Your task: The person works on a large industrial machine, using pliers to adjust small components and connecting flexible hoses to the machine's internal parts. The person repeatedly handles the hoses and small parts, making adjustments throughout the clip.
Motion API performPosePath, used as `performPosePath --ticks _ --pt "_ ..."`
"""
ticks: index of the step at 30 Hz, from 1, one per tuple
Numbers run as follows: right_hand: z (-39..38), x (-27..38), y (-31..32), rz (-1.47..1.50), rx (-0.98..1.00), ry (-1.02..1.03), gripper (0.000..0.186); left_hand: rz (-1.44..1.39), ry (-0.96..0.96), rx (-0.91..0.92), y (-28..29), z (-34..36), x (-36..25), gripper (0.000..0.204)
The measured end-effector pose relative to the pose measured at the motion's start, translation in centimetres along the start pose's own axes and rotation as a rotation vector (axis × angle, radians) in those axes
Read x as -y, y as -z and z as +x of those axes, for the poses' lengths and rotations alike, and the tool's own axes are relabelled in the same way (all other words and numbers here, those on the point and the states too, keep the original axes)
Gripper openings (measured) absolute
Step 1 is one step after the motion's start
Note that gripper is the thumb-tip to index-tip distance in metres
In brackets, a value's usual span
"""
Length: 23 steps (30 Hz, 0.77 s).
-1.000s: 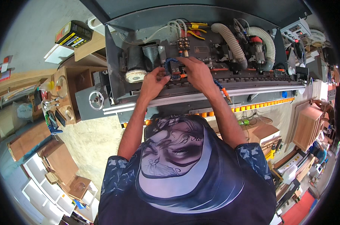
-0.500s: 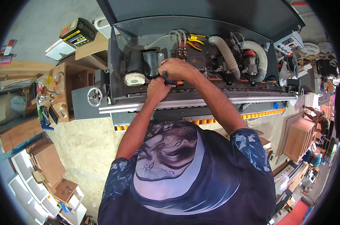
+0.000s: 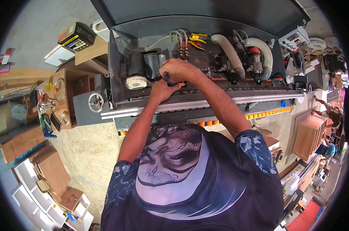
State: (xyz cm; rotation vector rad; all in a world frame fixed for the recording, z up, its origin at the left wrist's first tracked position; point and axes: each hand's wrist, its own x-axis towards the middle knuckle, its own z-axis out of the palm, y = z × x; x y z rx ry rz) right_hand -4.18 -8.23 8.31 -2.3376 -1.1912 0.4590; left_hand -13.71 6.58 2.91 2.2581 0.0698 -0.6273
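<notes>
Hands [image 3: 170,79] over dark tool [image 3: 169,79], grip and tip hidden.

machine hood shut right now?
No: the dark hood is raised, and both hands, left hand and right hand, are inside among the exposed hoses.

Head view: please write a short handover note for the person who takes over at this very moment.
Left hand: inside the open machine, closed on a dark-handled tool.
Right hand: just above it, on the same tool's upper end.
Nearby: white buffing wheel to the left, two ribbed hoses to the right, hood raised.
Done: cannot tell from this view.
Left: the tool tip is hidden; check what it engages before going on.
</notes>
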Motion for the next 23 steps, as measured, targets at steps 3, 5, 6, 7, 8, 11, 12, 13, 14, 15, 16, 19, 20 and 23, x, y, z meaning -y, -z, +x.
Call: performPosePath --ticks 3,5,6,7,8,11,12,13,14,15,16,19,20,23 --pt "0.2 0.2 0.2 -0.040 0.005 0.008 0.013 0.019 -0.003 0.008 -0.5 0.4 0.9 0.054" --pt "0.0 0.0 0.5 -0.043 -0.006 0.025 0.013 0.045 -0.016 0.018 -0.6 0.8 1.1 0.052" --pt "0.0 0.0 0.5 -0.045 -0.008 0.024 0.013 0.059 -0.019 0.021 -0.6 0.9 1.3 0.053" --pt "0.1 0.1 0.4 -0.045 -0.013 0.023 0.013 0.077 -0.021 0.026 -0.5 0.8 1.4 0.053" --pt "0.1 0.1 0.4 -0.044 -0.018 0.023 0.013 0.100 -0.023 0.017 -0.4 0.8 1.4 0.053" --pt "0.3 0.4 0.6 -0.037 0.024 -0.011 0.015 0.142 -0.021 -0.006 0.2 0.2 0.6 0.053" --pt "0.3 0.4 0.6 -0.038 0.030 -0.025 0.016 0.138 -0.018 -0.011 0.5 -0.1 0.2 0.053" --pt "0.3 0.4 0.5 -0.040 0.035 -0.039 0.017 0.133 -0.016 -0.017 0.8 -0.4 -0.2 0.052" --pt "0.3 0.3 0.5 -0.042 0.039 -0.053 0.017 0.113 -0.014 -0.013 0.9 -0.5 -0.3 0.050" --pt "0.4 0.3 0.4 -0.040 0.044 -0.051 0.018 0.094 -0.013 -0.010 1.0 -0.6 -0.3 0.048" --pt "0.5 0.2 0.4 -0.038 0.048 -0.049 0.018 0.075 -0.011 -0.008 1.1 -0.6 -0.3 0.046" --pt "0.5 0.3 0.7 -0.025 0.059 -0.053 0.019 0.001 -0.054 -0.047 0.9 -0.8 -0.1 0.040" --pt "0.5 0.5 1.0 -0.020 0.063 -0.055 0.019 -0.024 -0.030 -0.041 0.9 -0.8 0.0 0.039" --pt "0.5 0.6 1.5 -0.030 0.122 -0.055 0.021 -0.072 0.017 -0.025 0.8 -0.9 0.0 0.037"
